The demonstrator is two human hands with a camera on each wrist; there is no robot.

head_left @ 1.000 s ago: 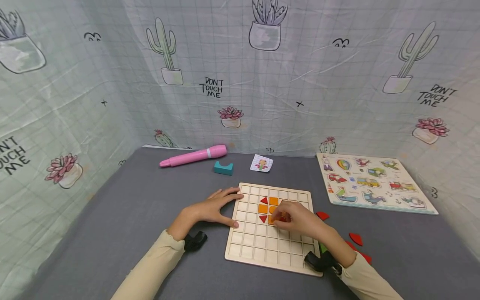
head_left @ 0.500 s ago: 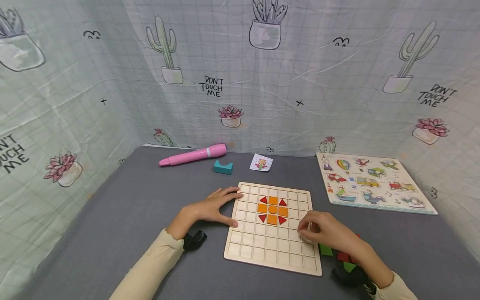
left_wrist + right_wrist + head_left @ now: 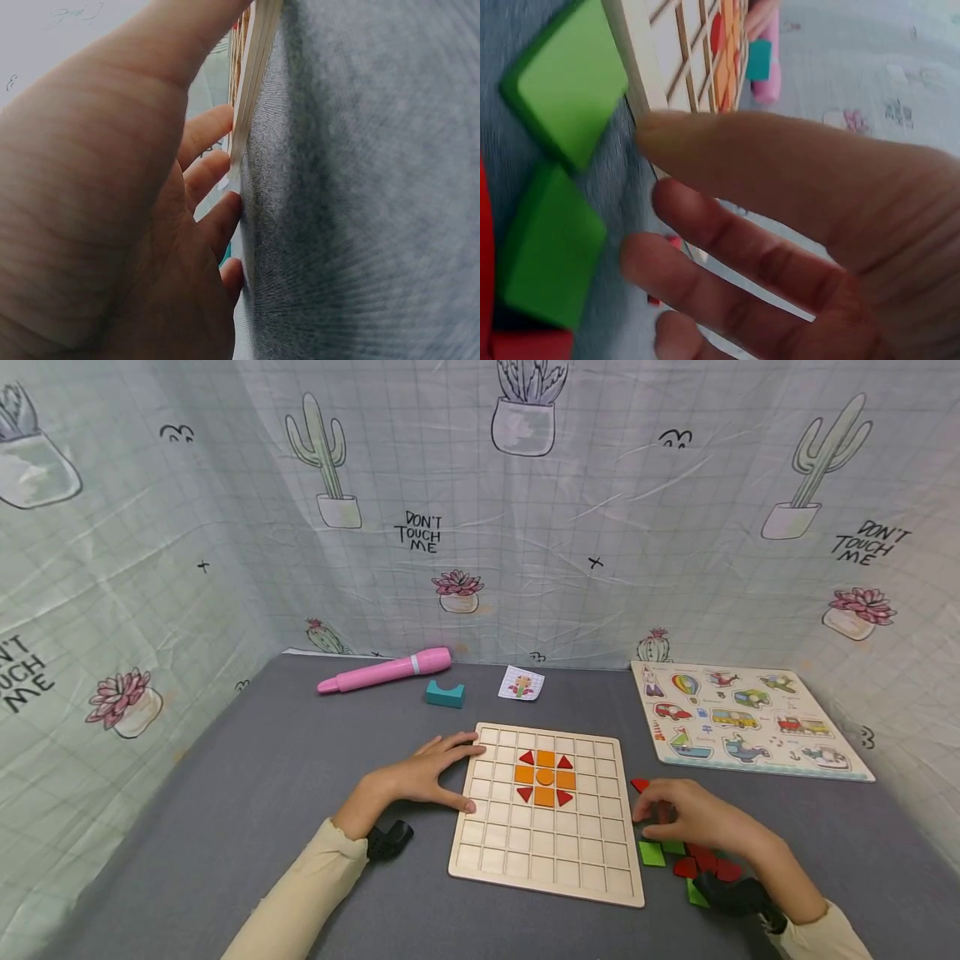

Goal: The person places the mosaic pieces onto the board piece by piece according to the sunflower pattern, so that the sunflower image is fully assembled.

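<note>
A wooden grid board (image 3: pixel 510 864) lies flat on the grey table. Set in its upper middle are an orange disc (image 3: pixel 544 776), orange squares (image 3: pixel 545 758) around it and red triangles (image 3: pixel 565 763) at the corners. My left hand (image 3: pixel 420 777) rests at the board's left edge, its thumb and fingers spread along the rim. Just off the right edge, my right hand (image 3: pixel 693 814) hovers with bent fingers apart and nothing between them. Below it lie green squares (image 3: pixel 652 853), seen closer in the right wrist view as a green tile (image 3: pixel 574 82), and red curved-edge pieces (image 3: pixel 701 857).
Behind the board are a small printed card (image 3: pixel 521 683), a teal notched block (image 3: pixel 446 695) and a pink marker-shaped tube (image 3: pixel 384 672). A picture puzzle board (image 3: pixel 750 718) lies at the back right. A patterned cloth (image 3: pixel 600 485) hangs behind and along both sides.
My right hand has moved right, off the pattern and past the board's edge, uncovering the orange square and red triangles on that side. The left hand stays at the board's left edge.
</note>
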